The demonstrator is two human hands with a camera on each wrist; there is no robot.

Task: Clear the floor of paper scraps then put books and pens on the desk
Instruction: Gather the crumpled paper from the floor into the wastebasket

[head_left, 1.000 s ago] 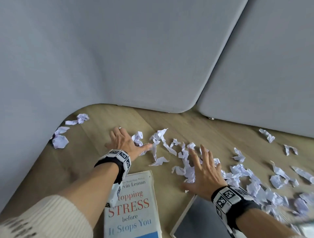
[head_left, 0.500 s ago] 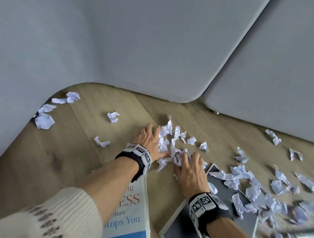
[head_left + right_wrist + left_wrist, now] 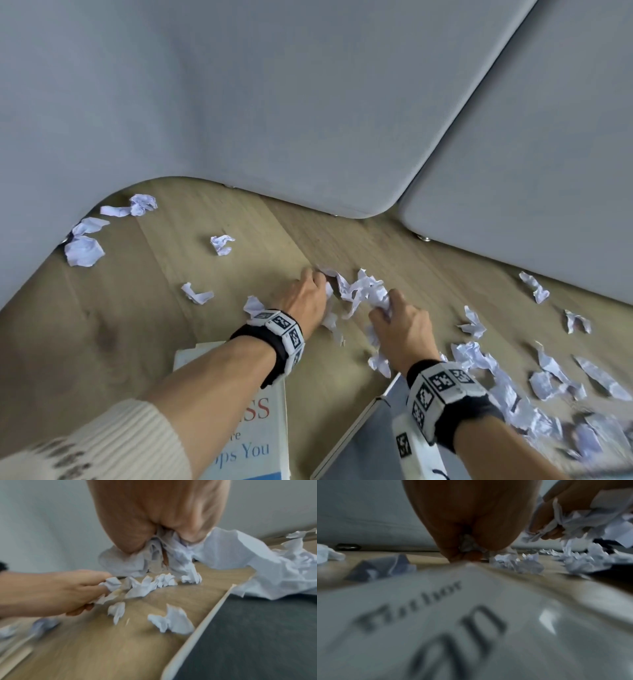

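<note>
White crumpled paper scraps [image 3: 359,291] are bunched on the wooden floor between my two hands. My left hand [image 3: 308,294] curls round scraps on the bunch's left side; in the right wrist view the left hand [image 3: 56,592] pinches scraps. My right hand [image 3: 397,318] grips a wad of scraps [image 3: 171,555] lifted a little off the floor. A white book [image 3: 246,442] with red and blue title letters lies under my left forearm. A dark-covered book [image 3: 370,445] lies under my right wrist.
More scraps [image 3: 548,377] litter the floor at the right, and a few loose scraps [image 3: 84,250] lie at the far left by a grey upholstered panel [image 3: 274,102]. A second grey panel [image 3: 548,171] stands at the right. No pens are in view.
Both hands swept inward across the floor, gathering the scraps into one bunch. Their flat fingers have now curled round the paper, and the right hand has lifted its wad.
</note>
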